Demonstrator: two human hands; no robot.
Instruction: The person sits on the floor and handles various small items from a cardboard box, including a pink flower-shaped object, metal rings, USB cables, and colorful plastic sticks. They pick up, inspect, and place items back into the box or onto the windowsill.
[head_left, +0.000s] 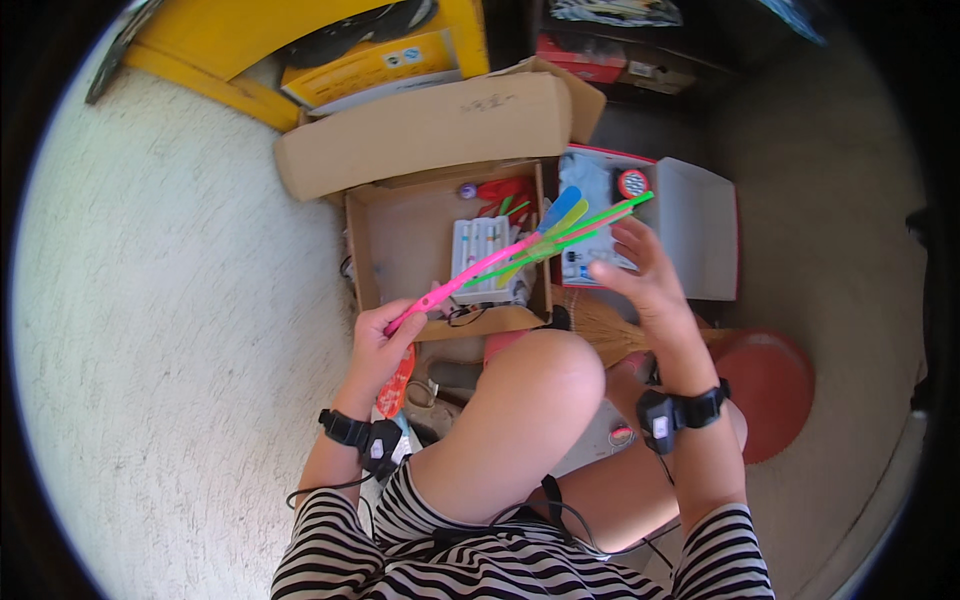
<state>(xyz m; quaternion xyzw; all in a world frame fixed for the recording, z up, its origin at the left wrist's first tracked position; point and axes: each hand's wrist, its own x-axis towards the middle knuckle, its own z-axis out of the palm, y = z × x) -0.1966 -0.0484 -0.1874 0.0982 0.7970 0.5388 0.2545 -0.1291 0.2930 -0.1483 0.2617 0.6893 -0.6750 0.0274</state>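
My left hand (381, 337) grips the lower end of a pink plastic strip (469, 281). At the far end of the strip is a bundle of thin green and pink plastic sticks (600, 217), with a blue rounded blade (561, 208) and a yellow-green one (574, 217). A clear band seems to wrap the bundle. My right hand (646, 271) is just right of the sticks, fingers spread, holding nothing. Below the bundle, an open cardboard box (401, 232) contains a white tray of pens (482, 247) and a red item (510, 191).
An open white box with red edges (701, 232) stands at right, a roll of patterned tape (634, 183) inside. A straw broom (600, 322) and a red round stool (769, 394) are near my legs. Behind the cardboard flap (427, 135) stands a yellow frame (217, 37).
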